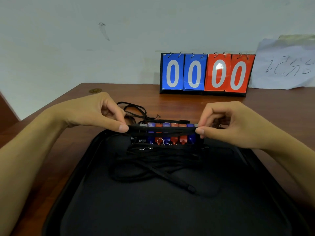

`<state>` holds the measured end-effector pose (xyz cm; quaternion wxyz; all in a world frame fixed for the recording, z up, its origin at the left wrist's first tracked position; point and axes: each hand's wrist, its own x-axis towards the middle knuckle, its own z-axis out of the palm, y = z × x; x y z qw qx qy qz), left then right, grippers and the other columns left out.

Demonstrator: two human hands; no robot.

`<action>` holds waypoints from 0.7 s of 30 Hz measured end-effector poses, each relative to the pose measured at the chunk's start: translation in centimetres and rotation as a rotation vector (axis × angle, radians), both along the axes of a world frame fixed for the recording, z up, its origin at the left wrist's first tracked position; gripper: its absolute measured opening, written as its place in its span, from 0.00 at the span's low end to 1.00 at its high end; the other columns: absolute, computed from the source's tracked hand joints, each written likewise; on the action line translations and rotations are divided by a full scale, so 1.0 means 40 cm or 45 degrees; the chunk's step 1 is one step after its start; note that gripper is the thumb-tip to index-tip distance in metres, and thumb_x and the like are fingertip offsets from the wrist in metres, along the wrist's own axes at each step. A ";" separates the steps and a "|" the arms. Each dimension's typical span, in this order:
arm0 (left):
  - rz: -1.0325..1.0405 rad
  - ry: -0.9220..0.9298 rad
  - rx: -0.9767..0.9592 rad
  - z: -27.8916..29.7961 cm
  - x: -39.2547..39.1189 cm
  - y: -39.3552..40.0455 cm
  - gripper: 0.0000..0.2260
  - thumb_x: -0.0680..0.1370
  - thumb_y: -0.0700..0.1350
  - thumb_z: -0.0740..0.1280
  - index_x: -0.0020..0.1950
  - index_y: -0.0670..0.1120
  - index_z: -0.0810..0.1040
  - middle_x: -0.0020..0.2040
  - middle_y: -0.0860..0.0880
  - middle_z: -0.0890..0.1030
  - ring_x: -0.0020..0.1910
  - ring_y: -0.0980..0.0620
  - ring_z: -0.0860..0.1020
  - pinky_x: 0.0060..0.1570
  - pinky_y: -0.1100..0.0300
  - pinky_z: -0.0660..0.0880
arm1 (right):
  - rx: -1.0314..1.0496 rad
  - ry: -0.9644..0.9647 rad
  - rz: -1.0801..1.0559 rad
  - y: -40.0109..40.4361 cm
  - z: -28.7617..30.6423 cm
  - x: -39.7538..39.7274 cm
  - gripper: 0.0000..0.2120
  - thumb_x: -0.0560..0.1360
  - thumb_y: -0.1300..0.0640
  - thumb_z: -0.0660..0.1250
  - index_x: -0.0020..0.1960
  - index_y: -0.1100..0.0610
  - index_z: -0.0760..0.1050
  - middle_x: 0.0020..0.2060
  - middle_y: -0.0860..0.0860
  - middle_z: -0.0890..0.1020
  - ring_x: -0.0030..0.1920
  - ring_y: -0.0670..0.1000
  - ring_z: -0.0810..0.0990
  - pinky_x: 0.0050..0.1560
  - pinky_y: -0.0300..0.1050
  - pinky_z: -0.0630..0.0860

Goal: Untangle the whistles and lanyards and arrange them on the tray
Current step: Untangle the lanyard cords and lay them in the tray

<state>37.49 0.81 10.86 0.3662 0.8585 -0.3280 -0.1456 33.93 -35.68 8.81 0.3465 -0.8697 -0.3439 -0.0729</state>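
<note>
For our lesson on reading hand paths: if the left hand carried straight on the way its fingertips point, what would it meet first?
Probably the right hand: the left hand points rightward along the cord both pinch above the whistles. Depth is unclear.

Even, moderately bright indoor light, soft shadows. White glare patch on the red-and-blue flip scoreboard [207,74]. Flat black plastic tray [170,210] reads as near-featureless dark mass. Wide-angle bending at edges; overall slightly soft, compressed.

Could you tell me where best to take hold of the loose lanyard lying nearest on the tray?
Probably at its slider bead, pinched from above: the lanyard lies flat on the tray, and the bead is its one raised, firm part.
</note>
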 end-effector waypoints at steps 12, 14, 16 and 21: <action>0.023 -0.080 0.120 0.003 -0.006 -0.026 0.20 0.77 0.64 0.68 0.39 0.51 0.90 0.28 0.42 0.68 0.28 0.47 0.64 0.32 0.56 0.64 | -0.109 0.121 0.037 0.009 0.000 -0.003 0.12 0.69 0.40 0.71 0.48 0.43 0.84 0.46 0.37 0.84 0.54 0.40 0.82 0.46 0.36 0.81; 0.177 -0.221 0.013 -0.003 0.003 -0.028 0.18 0.80 0.61 0.68 0.40 0.52 0.89 0.30 0.52 0.79 0.29 0.54 0.74 0.38 0.69 0.70 | -0.101 0.058 0.017 0.012 -0.003 -0.003 0.11 0.71 0.40 0.70 0.49 0.43 0.84 0.45 0.37 0.84 0.51 0.41 0.83 0.47 0.37 0.81; 0.365 -0.443 0.006 -0.021 0.026 -0.024 0.15 0.80 0.61 0.66 0.45 0.56 0.88 0.42 0.54 0.87 0.42 0.55 0.83 0.48 0.59 0.77 | -0.078 0.019 -0.005 0.015 -0.009 -0.002 0.10 0.73 0.41 0.68 0.49 0.44 0.83 0.44 0.38 0.85 0.49 0.43 0.83 0.47 0.37 0.79; 0.455 -0.623 0.044 -0.097 0.083 -0.028 0.07 0.82 0.54 0.67 0.53 0.58 0.85 0.52 0.56 0.83 0.51 0.56 0.81 0.51 0.54 0.78 | -0.061 -0.009 -0.062 0.018 -0.022 0.009 0.11 0.77 0.42 0.65 0.51 0.45 0.83 0.44 0.40 0.85 0.48 0.44 0.84 0.49 0.39 0.80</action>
